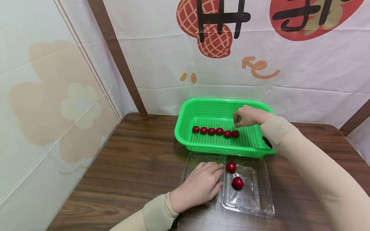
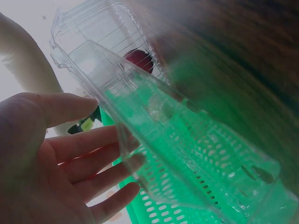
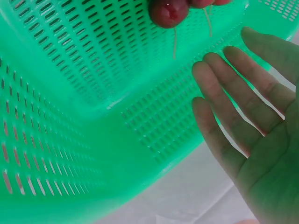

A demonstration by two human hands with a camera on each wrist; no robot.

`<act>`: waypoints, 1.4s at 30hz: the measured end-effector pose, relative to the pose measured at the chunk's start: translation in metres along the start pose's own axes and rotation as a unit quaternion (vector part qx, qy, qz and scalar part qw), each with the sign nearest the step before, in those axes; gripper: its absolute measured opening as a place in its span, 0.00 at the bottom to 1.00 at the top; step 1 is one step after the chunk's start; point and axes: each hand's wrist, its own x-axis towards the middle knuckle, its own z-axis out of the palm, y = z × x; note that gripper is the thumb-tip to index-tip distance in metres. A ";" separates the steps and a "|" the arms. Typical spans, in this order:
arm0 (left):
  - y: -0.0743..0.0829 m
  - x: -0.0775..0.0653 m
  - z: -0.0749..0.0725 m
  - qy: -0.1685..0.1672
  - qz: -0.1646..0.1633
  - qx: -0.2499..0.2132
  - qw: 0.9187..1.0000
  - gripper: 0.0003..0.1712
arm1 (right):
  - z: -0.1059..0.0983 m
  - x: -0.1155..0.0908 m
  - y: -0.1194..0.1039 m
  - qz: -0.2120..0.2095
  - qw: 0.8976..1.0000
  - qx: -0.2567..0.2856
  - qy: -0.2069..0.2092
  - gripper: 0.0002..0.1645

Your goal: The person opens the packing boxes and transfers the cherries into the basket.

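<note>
A green plastic basket point(image 1: 219, 148) holds several dark red cherries point(image 1: 212, 131), lined up in a row across its floor. Over the basket's right part hovers my right hand point(image 1: 248, 116), with nothing in its grasp. In the right wrist view its fingers point(image 3: 219, 88) are extended, near cherries point(image 3: 168, 13) with thin stems. My left hand point(image 1: 199, 183) rests on the left half of an unfolded clear plastic clamshell box point(image 1: 262, 192). Two cherries lie in the right half, one point(image 1: 231, 166) behind the other point(image 1: 238, 182). In the left wrist view, fingers point(image 2: 84, 142) touch the clear plastic.
The brown wooden table point(image 1: 130, 166) carries the basket at the back and the clamshell box in front of it. Directly behind the basket hangs a white printed cloth point(image 1: 159, 64). Another pale cloth point(image 1: 52, 112) with a flower print borders the table on the left.
</note>
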 end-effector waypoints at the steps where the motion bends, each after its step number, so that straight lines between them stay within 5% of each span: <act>1: 0.000 0.000 0.000 0.001 0.000 0.000 1.000 0.18 | -0.001 -0.001 -0.001 -0.002 1.000 0.000 0.003 0.05; 23: 0.000 0.001 0.003 -0.001 -0.002 -0.007 1.000 0.19 | -0.011 -0.047 -0.015 -0.087 0.987 -0.028 0.130 0.02; 42: 0.002 0.001 0.001 -0.004 0.001 -0.005 1.000 0.19 | 0.002 -0.085 -0.046 -0.138 0.972 -0.027 0.187 0.02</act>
